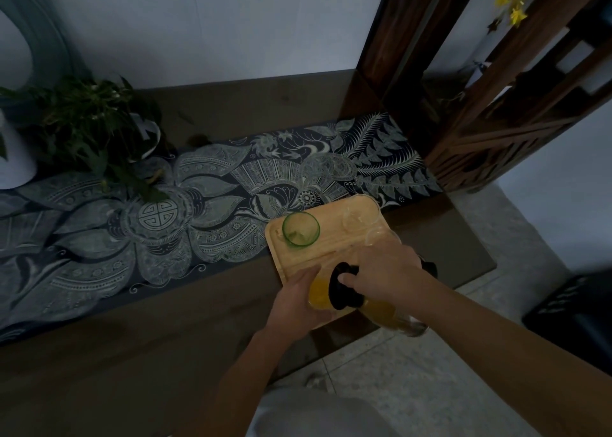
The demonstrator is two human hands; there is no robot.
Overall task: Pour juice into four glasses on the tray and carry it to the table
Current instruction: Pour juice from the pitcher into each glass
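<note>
A wooden tray lies at the right end of a dark table. On it stand a green-tinted glass at the far left and two clear glasses at the far right. A clear bottle of orange juice with a black cap is held over the tray's near edge, tilted on its side. My left hand grips the bottle's neck end from the left. My right hand is closed around the black cap. A fourth glass is not visible.
A patterned dark runner covers the table. A potted plant and a white pot stand at the far left. A dark wooden shelf rises at the right, with tiled floor and a black crate below.
</note>
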